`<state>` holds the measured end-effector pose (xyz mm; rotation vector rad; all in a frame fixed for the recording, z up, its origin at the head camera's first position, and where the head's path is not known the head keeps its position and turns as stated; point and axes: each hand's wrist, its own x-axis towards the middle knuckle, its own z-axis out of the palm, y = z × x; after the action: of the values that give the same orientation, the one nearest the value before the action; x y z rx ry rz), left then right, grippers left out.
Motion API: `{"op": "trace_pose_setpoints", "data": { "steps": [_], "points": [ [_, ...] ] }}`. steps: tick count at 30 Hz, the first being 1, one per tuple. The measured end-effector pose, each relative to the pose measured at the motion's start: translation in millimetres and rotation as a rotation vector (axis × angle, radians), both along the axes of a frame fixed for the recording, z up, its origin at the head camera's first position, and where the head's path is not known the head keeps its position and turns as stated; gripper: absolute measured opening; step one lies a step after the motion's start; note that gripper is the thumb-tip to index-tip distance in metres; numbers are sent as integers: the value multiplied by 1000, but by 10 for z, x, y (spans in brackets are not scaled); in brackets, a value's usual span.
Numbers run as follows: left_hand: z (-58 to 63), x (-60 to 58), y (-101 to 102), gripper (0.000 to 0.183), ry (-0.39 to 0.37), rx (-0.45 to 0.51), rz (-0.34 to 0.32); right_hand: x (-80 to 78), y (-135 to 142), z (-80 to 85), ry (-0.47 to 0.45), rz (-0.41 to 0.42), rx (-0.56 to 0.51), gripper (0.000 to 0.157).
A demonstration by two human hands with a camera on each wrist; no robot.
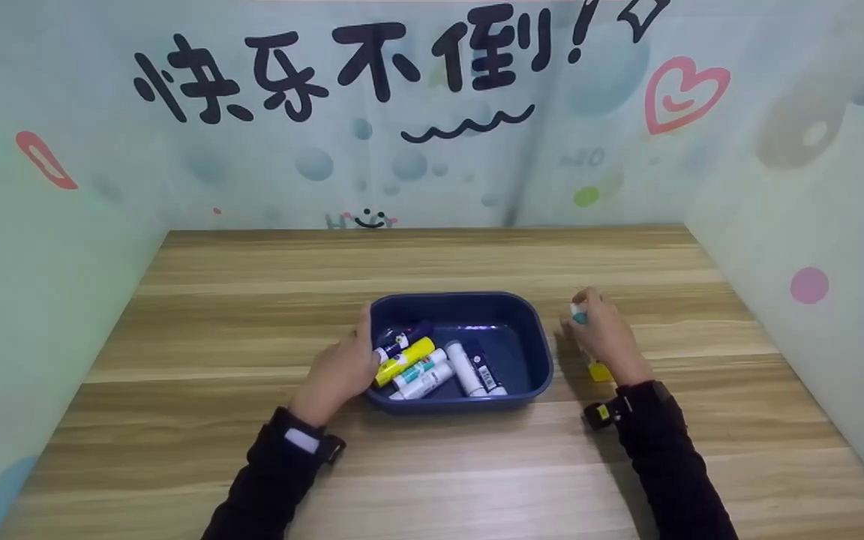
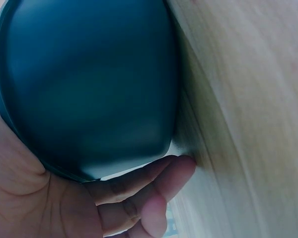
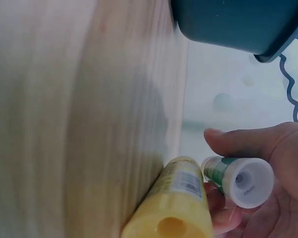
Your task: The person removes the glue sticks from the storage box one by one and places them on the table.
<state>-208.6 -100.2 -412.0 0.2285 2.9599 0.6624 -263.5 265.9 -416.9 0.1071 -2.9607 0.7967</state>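
Observation:
A dark blue plastic basin [image 1: 462, 406] stands on the table with several glue sticks inside, among them a yellow glue stick [image 1: 406, 361] and a white one [image 1: 466, 367]. My left hand [image 1: 338, 375] holds its left side, the thumb at the rim and the fingers against the outer wall [image 2: 89, 89]. To the right of the basin, my right hand [image 1: 608, 337] holds a white and green glue stick [image 3: 248, 182] between thumb and fingers, its hollow end towards the wrist camera. Another yellow glue stick [image 3: 176, 198] lies on the table under that hand, partly hidden in the head view.
The wood-grain table [image 1: 252, 285] is bounded by a printed backdrop [image 1: 432, 172] behind and by light side panels left and right. Both wrists carry strapped-on cameras, the right one [image 1: 601, 414] close above the table.

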Motion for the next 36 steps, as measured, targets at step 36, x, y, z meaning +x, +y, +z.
{"op": "trace_pose_setpoints", "data": {
  "steps": [36],
  "points": [
    [1,3,-9,72,-2,-5,-7,60,75,130,-388,38,153,72]
  ]
}}
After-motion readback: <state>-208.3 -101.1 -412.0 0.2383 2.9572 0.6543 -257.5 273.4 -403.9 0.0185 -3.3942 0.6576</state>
